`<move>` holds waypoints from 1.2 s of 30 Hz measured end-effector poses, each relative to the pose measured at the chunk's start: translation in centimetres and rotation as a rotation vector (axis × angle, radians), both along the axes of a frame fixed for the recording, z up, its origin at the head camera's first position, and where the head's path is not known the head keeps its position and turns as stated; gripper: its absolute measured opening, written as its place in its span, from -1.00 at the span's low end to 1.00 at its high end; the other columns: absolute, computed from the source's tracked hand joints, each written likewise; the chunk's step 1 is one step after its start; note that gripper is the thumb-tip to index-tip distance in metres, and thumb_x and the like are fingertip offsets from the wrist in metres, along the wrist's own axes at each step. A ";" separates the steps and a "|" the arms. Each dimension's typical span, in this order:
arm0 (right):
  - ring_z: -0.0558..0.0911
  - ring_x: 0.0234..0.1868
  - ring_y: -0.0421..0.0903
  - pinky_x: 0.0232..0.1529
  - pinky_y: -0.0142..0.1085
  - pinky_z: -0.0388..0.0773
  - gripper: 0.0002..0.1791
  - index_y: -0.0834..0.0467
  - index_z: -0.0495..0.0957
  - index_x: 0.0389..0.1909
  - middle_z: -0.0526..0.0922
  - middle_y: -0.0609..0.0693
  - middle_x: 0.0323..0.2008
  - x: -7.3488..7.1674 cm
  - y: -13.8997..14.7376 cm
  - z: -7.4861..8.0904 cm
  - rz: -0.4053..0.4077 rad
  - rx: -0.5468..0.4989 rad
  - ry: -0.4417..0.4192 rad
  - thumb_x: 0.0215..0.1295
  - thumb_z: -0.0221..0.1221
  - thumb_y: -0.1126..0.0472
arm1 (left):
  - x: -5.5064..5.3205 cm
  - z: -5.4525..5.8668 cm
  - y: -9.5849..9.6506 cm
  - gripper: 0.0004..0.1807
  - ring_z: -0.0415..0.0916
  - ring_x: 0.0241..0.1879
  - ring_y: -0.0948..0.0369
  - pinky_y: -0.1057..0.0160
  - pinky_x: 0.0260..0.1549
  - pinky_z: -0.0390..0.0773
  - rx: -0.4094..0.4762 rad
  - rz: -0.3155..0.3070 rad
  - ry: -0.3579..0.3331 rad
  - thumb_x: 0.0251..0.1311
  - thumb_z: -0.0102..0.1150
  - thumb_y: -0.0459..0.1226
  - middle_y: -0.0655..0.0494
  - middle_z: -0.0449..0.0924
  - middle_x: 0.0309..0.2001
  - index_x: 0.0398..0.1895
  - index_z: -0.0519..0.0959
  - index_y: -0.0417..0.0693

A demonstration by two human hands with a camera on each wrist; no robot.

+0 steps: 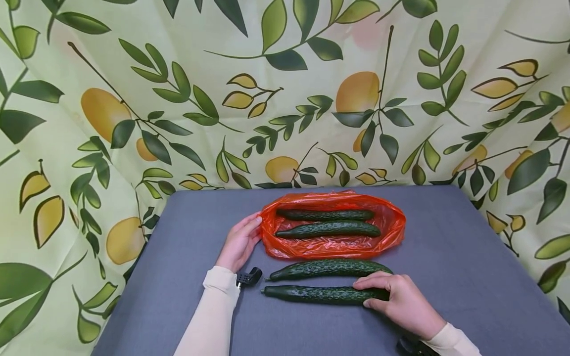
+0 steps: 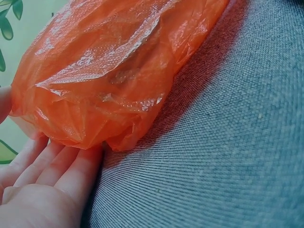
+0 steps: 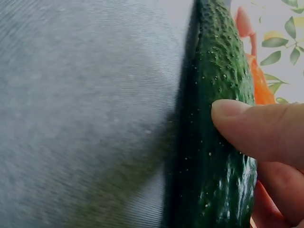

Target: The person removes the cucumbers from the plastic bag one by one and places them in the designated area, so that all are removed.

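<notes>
A red plastic bag (image 1: 331,252) lies with its mouth spread, holding two dark green cucumbers: a rear one (image 1: 325,215) and a front one (image 1: 329,229). At the bag's left end, my left hand (image 1: 240,242) holds the edge; in the left wrist view its fingers (image 2: 71,175) reach beneath the crinkled plastic. Two more cucumbers lie in front of the bag, a farther one (image 1: 329,268) and a nearer one (image 1: 316,294). My right hand (image 1: 403,299) grips the nearer cucumber by its right end, the thumb (image 3: 256,128) pressed on its bumpy skin.
Grey cloth covers the table (image 1: 178,277). A leaf-and-fruit patterned curtain (image 1: 311,99) hangs behind it and along both sides. A small black device (image 1: 249,278) sits at my left wrist, close to the cucumbers' left ends.
</notes>
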State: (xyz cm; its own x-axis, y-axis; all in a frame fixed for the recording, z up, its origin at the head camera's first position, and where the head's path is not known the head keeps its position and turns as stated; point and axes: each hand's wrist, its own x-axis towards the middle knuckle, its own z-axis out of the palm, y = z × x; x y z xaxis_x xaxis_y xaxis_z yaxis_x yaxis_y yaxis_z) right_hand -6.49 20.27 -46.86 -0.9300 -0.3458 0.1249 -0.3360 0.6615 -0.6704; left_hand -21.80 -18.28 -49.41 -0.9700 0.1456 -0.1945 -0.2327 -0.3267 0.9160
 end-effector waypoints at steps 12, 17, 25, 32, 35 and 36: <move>0.74 0.04 -0.35 0.00 -0.38 0.70 -0.63 -0.23 0.81 -0.01 0.83 -0.30 -0.02 -1.3 -0.1 1.1 0.098 0.033 0.004 0.17 0.60 0.13 | 0.0 -0.5 -0.4 -0.47 0.68 0.16 0.21 0.32 0.18 0.68 0.007 0.022 -0.002 0.62 0.14 -0.25 -0.10 0.59 0.40 0.54 0.42 -0.25; 0.74 -0.02 -0.38 -0.05 -0.30 0.73 -0.74 -0.16 0.82 -0.02 0.85 -0.30 -0.07 -3.0 -0.2 3.0 0.124 0.031 -0.007 0.28 0.55 0.07 | 0.1 -0.8 -0.3 -0.48 0.67 0.16 0.21 0.32 0.18 0.68 0.021 0.012 -0.008 0.62 0.12 -0.25 -0.12 0.57 0.41 0.54 0.42 -0.25; 0.64 -0.28 -0.32 -0.29 -0.39 0.59 -0.78 -0.14 0.85 -0.03 0.87 -0.16 -0.09 -8.5 -0.3 5.2 0.076 0.035 -0.057 0.35 0.49 0.16 | 0.1 -0.4 -0.3 -0.48 0.67 0.17 0.20 0.32 0.16 0.69 0.012 0.023 0.006 0.63 0.11 -0.25 -0.16 0.53 0.45 0.54 0.42 -0.25; 0.65 -0.38 -0.13 -0.34 -0.34 0.61 -0.68 -0.05 0.82 0.09 0.85 -0.03 0.01 -12.3 -0.3 5.5 0.057 0.050 -0.124 0.34 0.48 0.23 | -0.1 -0.4 -0.2 -0.46 0.65 0.20 0.20 0.33 0.16 0.68 0.004 0.006 0.008 0.63 0.10 -0.24 -0.20 0.47 0.50 0.57 0.39 -0.25; 0.64 -0.40 -0.09 -0.30 -0.25 0.65 -0.63 -0.04 0.80 0.14 0.84 0.00 0.04 -13.3 -0.1 5.3 0.050 0.060 -0.151 0.32 0.50 0.22 | -0.2 -0.4 -0.2 -0.47 0.65 0.20 0.21 0.33 0.17 0.68 0.012 0.010 0.006 0.64 0.09 -0.26 -0.19 0.48 0.50 0.56 0.39 -0.25; 0.70 -0.27 -0.08 -0.20 -0.22 0.68 -0.61 -0.04 0.80 0.15 0.84 -0.02 0.07 -13.6 0.0 5.1 0.050 0.066 -0.149 0.30 0.50 0.22 | -0.2 -0.4 -0.2 -0.48 0.66 0.19 0.21 0.33 0.16 0.68 0.013 0.012 0.006 0.64 0.09 -0.27 -0.19 0.50 0.48 0.56 0.40 -0.25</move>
